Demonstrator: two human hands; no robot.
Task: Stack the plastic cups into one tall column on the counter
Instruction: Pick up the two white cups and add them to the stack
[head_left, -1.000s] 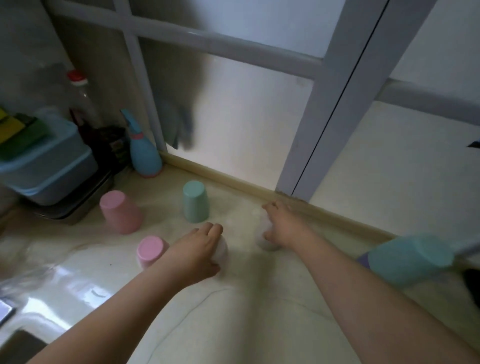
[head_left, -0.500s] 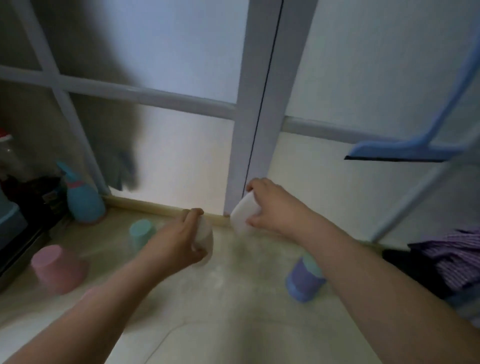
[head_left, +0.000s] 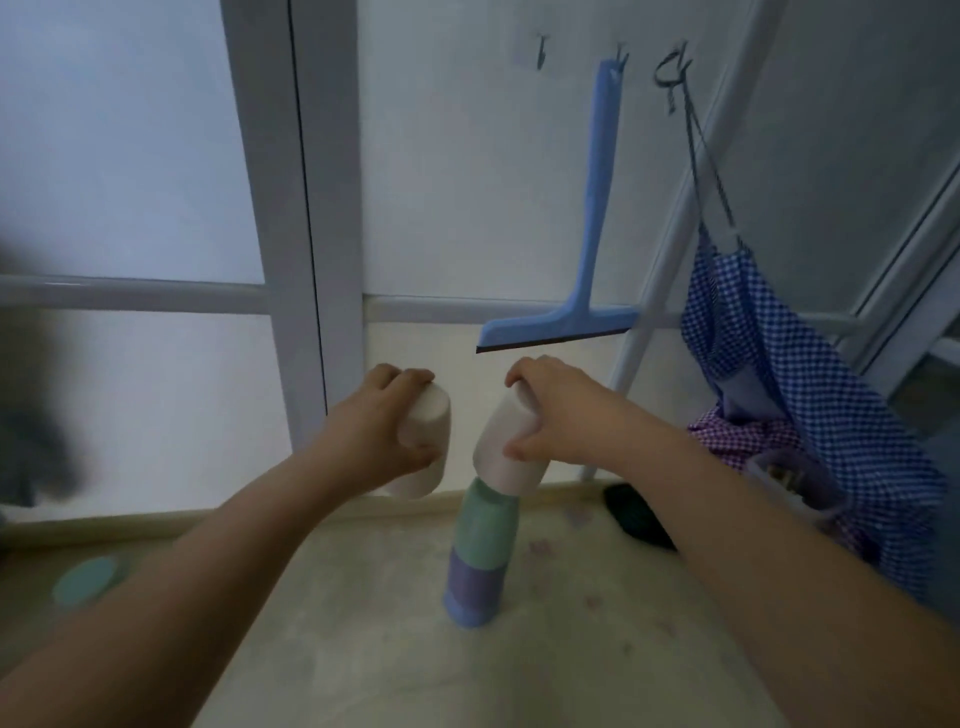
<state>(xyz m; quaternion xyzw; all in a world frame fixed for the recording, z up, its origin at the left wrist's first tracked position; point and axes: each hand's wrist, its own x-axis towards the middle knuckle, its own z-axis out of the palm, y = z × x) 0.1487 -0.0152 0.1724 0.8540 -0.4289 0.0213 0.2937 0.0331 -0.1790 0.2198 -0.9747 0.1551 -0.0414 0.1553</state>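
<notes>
A column of upside-down cups stands on the counter: a blue-purple cup at the bottom and a green cup over it. My right hand grips a white cup, upside down and tilted, with its rim over the top of the green cup. My left hand holds a second white cup in the air, just left of the column. A teal cup stands far left on the counter, partly behind my left forearm.
A blue squeegee hangs on the wall just above my right hand. A blue checked cloth hangs at the right, over a purple checked cloth and a dark object on the counter. A window frame rises behind.
The view has swung right. Both hands lifted their white cups off the counter and carried them right; the right one is now on top of the green and blue-purple column.
</notes>
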